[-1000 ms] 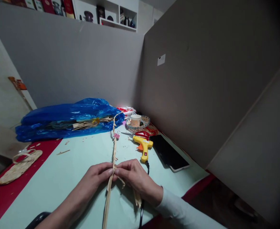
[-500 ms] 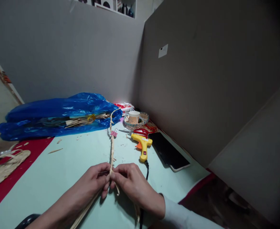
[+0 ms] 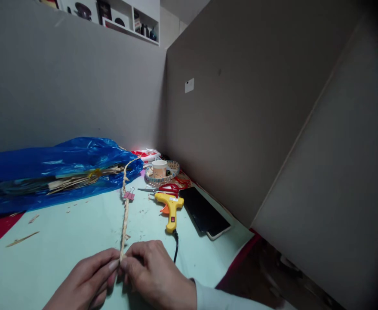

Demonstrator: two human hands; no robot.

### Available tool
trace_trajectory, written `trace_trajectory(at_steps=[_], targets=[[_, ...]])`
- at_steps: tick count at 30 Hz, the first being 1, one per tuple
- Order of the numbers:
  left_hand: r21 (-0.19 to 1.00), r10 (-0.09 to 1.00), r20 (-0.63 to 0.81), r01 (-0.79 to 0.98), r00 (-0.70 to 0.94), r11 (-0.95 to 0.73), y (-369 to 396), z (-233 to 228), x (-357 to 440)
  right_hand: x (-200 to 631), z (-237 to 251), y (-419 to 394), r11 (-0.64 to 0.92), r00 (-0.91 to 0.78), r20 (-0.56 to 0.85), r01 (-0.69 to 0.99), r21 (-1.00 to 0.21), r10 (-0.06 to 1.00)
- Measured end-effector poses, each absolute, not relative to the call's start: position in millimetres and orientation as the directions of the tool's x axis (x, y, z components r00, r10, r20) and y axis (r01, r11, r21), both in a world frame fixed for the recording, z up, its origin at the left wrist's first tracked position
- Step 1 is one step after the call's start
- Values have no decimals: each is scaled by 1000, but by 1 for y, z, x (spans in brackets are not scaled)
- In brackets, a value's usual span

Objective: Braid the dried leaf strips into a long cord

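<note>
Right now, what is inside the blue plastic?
Between the folds of the blue plastic lies a bundle of pale strips, with something yellow across it. The plastic covers the rest, so what else is inside cannot be told.

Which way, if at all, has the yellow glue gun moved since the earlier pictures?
No, the glue gun has not moved: it lies as before beside the black-screened device and red-handled scissors. Only the view has shifted.

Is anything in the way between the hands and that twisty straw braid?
Nothing visible is: the left hand and right hand both pinch the braid directly. The pink clip is farther up it, and the yellow glue gun lies off to the right.
</note>
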State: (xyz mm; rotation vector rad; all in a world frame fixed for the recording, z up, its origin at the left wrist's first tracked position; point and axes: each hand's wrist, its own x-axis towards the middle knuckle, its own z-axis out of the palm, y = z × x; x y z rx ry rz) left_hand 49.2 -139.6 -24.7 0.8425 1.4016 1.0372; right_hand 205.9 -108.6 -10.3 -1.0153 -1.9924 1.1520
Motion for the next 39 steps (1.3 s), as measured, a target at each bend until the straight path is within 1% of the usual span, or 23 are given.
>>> trace_trajectory(at_steps=[2, 5, 7, 11, 14, 17, 21, 23, 25, 27, 29, 31, 34, 39], targets=[[942, 941, -335, 0, -45, 335, -141, -21, 48, 208, -7, -108, 323, -525, 126, 304, -896, 842], [967, 977, -211, 154, 43, 202, -141, -13, 46, 209, -6, -106, 326, -549, 129, 278, -904, 826], [966, 981, -176, 204, 83, 157, -139, -8, 45, 209, -6, -105, 332, -563, 133, 269, -904, 816], [962, 952, -265, 104, 154, 251, -132, -6, 43, 209, -7, -106, 337, -570, 137, 262, -904, 810], [951, 938, -310, 58, 152, 305, -127, -8, 43, 209, -6, -107, 351, -545, 143, 299, -887, 826], [952, 947, -303, 72, 105, 297, -126, -10, 44, 210, -5, -109, 361, -537, 145, 323, -875, 831], [964, 969, -245, 111, 12, 242, -130, -14, 45, 210, -5, -111, 397, -534, 170, 346, -850, 828], [971, 973, -227, 65, -33, 229, -131, -20, 44, 209, -6, -112, 418, -526, 181, 376, -827, 831], [974, 973, -226, -32, -48, 224, -131, -26, 43, 208, -7, -111, 428, -532, 172, 407, -807, 829], [957, 963, -265, -134, -46, 257, -131, -32, 42, 207, -10, -110, 435, -543, 167, 414, -800, 823], [933, 944, -329, -164, -28, 320, -132, -31, 42, 207, -12, -108, 435, -543, 177, 394, -810, 821], [917, 925, -379, -135, 9, 376, -135, -25, 43, 208, -12, -107, 407, -543, 173, 347, -845, 822], [900, 913, -403, -153, 65, 408, -139, -11, 47, 209, -9, -106, 319, -555, 116, 284, -904, 824], [911, 928, -366, -173, 75, 373, -145, 4, 49, 210, -3, -103, 238, -577, 50, 256, -937, 815]])
